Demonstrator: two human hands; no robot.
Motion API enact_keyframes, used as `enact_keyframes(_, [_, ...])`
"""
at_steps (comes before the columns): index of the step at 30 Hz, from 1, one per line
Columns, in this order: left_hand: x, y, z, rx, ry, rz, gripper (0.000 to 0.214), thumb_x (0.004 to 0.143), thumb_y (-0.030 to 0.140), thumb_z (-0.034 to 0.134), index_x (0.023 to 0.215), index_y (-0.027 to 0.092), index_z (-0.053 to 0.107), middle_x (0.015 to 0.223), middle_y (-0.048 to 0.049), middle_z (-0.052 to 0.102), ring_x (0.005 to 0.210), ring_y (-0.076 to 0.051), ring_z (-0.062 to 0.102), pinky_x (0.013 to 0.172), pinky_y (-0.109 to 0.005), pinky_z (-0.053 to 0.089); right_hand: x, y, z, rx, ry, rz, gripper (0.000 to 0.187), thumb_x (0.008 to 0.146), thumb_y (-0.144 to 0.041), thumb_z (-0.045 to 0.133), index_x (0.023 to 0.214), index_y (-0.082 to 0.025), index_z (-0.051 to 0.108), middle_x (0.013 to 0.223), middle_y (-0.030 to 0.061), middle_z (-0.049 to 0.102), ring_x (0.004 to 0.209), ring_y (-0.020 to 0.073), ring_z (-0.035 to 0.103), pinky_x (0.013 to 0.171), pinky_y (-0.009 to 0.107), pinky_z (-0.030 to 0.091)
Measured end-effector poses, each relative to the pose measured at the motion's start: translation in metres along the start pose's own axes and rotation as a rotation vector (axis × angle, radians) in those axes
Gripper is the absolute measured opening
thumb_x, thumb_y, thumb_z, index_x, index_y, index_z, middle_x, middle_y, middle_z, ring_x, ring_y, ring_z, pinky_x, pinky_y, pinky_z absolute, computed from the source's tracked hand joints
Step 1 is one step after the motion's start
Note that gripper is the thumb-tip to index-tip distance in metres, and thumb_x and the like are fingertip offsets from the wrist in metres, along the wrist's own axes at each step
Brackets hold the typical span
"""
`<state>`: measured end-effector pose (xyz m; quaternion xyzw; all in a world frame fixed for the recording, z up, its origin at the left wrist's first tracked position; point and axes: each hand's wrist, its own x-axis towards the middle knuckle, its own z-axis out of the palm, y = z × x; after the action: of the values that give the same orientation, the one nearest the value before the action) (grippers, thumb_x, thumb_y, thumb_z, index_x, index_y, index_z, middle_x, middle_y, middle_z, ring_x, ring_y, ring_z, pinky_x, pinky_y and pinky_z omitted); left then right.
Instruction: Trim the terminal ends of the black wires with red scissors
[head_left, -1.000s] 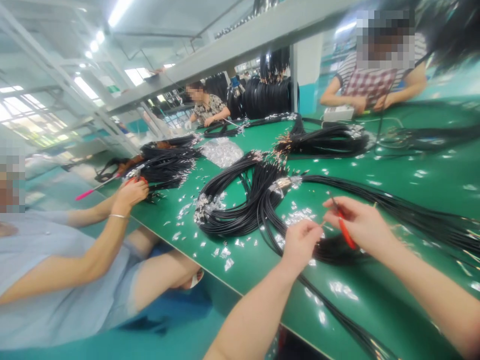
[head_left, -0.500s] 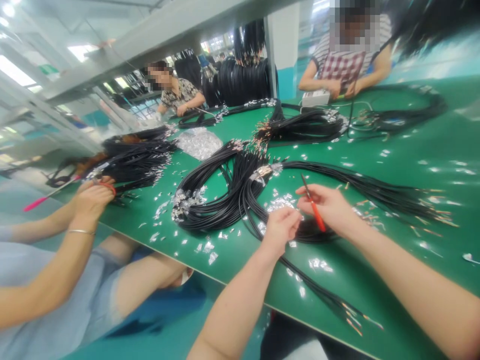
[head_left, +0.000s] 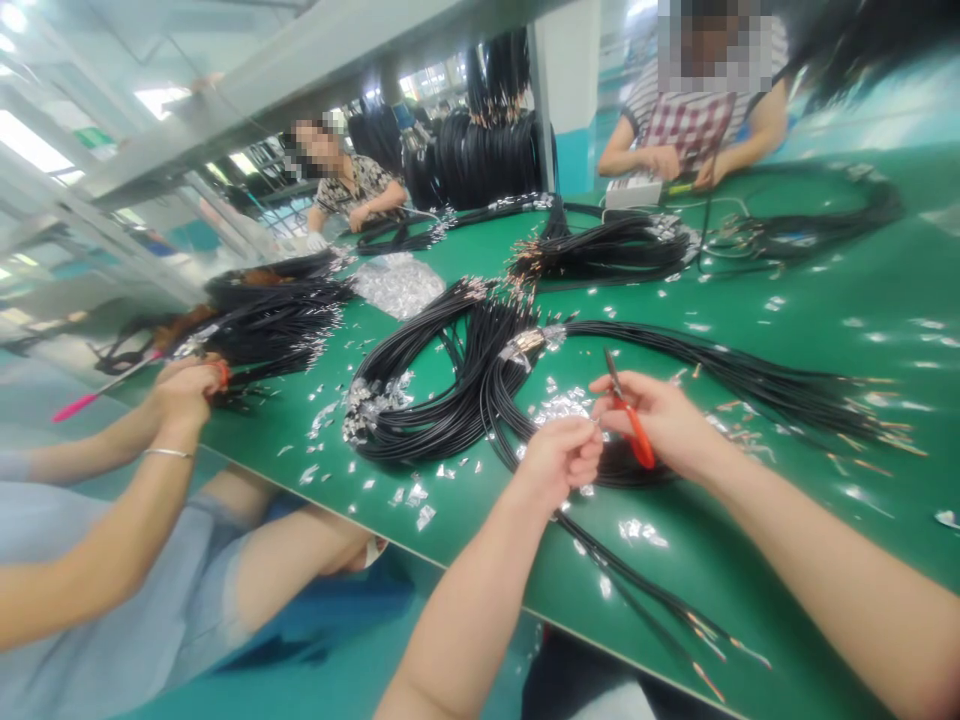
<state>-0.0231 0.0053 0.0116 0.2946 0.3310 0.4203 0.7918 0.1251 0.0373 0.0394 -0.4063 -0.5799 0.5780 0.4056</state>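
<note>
My left hand is closed in a pinch, its fingertips close to my right hand. What it pinches is too small to make out. In my right hand is a pair of scissors with orange-red handles, the dark blades pointing up and away. Under and around both hands lies a coil of black cables, partly hidden by them. One bunch of these cables runs out below my left wrist toward the front edge, with bare coloured wire ends. Another bunch stretches to the right.
Foil scraps are scattered over the green table. A foil pile and more cable bundles lie farther back. At left a co-worker's hands hold an orange-handled tool. Two other people sit across the table.
The scissors have turned slightly in my right hand, showing more of the handle loop. My left hand has shifted a little, and the loose cable ends near the front edge have moved slightly.
</note>
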Motion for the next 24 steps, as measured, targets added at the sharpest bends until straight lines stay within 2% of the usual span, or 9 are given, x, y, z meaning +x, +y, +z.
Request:
enact_keyframes(8, [0.001, 0.003, -0.001, -0.085, -0.05, -0.05, 0.026, 0.063, 0.029, 0.067, 0.063, 0.012, 0.048, 0.05, 0.0059, 0.035, 0.034, 0.0, 0.025, 0.034, -0.016, 0.009, 0.003, 0.005, 0.012, 0.168, 0.149, -0.037, 0.03, 0.057, -0.023, 0.067, 0.085, -0.019, 0.056, 0.066, -0.0039, 0.058, 0.059, 0.01, 0.053, 0.061, 0.027, 0.044])
enact_keyframes(12, [0.0, 0.002, 0.001, -0.05, -0.01, -0.001, 0.026, 0.063, 0.03, 0.068, 0.064, 0.012, 0.049, 0.051, 0.0053, 0.037, 0.036, -0.001, 0.027, 0.035, -0.017, 0.01, 0.001, -0.002, 0.003, 0.076, 0.252, -0.106, 0.028, 0.064, -0.03, 0.065, 0.088, -0.02, 0.054, 0.066, -0.0034, 0.057, 0.055, 0.0104, 0.051, 0.054, 0.026, 0.042])
enact_keyframes(14, [0.0, 0.0, 0.002, -0.021, 0.04, 0.05, 0.026, 0.062, 0.03, 0.069, 0.065, 0.012, 0.05, 0.052, 0.0048, 0.04, 0.037, -0.002, 0.028, 0.035, -0.018, 0.012, -0.004, -0.005, -0.005, -0.154, 0.264, -0.173, 0.025, 0.068, -0.034, 0.062, 0.088, -0.021, 0.055, 0.068, -0.0014, 0.06, 0.057, 0.0121, 0.053, 0.055, 0.027, 0.043])
enact_keyframes(17, [0.0, -0.003, 0.004, 0.01, 0.122, 0.125, 0.027, 0.061, 0.031, 0.07, 0.066, 0.012, 0.051, 0.052, 0.0043, 0.043, 0.037, -0.002, 0.031, 0.036, -0.018, 0.014, -0.017, -0.008, -0.016, -0.712, 0.18, -0.31, 0.02, 0.073, -0.034, 0.058, 0.089, -0.021, 0.059, 0.066, 0.0002, 0.062, 0.056, 0.013, 0.054, 0.054, 0.025, 0.041])
enact_keyframes(20, [0.0, -0.005, 0.007, 0.028, 0.156, 0.168, 0.025, 0.063, 0.03, 0.069, 0.066, 0.012, 0.052, 0.052, 0.0039, 0.043, 0.037, -0.002, 0.031, 0.036, -0.018, 0.015, -0.03, -0.007, -0.019, -1.253, 0.125, -0.481, 0.015, 0.077, -0.029, 0.053, 0.084, -0.02, 0.062, 0.064, 0.0022, 0.062, 0.056, 0.0145, 0.054, 0.049, 0.024, 0.033])
enact_keyframes(22, [0.0, -0.006, 0.007, 0.034, 0.156, 0.176, 0.024, 0.065, 0.029, 0.068, 0.066, 0.012, 0.052, 0.052, 0.0037, 0.043, 0.037, -0.002, 0.032, 0.036, -0.018, 0.015, -0.034, -0.007, -0.018, -1.499, 0.131, -0.575, 0.012, 0.078, -0.025, 0.051, 0.078, -0.018, 0.061, 0.062, 0.0035, 0.061, 0.056, 0.0158, 0.055, 0.048, 0.025, 0.027])
enact_keyframes(24, [0.0, -0.007, 0.007, 0.032, 0.161, 0.186, 0.024, 0.066, 0.03, 0.068, 0.066, 0.011, 0.053, 0.053, 0.0035, 0.043, 0.037, -0.002, 0.032, 0.036, -0.018, 0.016, -0.036, -0.007, -0.016, -1.633, 0.124, -0.615, 0.012, 0.078, -0.023, 0.05, 0.073, -0.017, 0.06, 0.059, 0.0032, 0.059, 0.054, 0.0156, 0.054, 0.047, 0.026, 0.023])
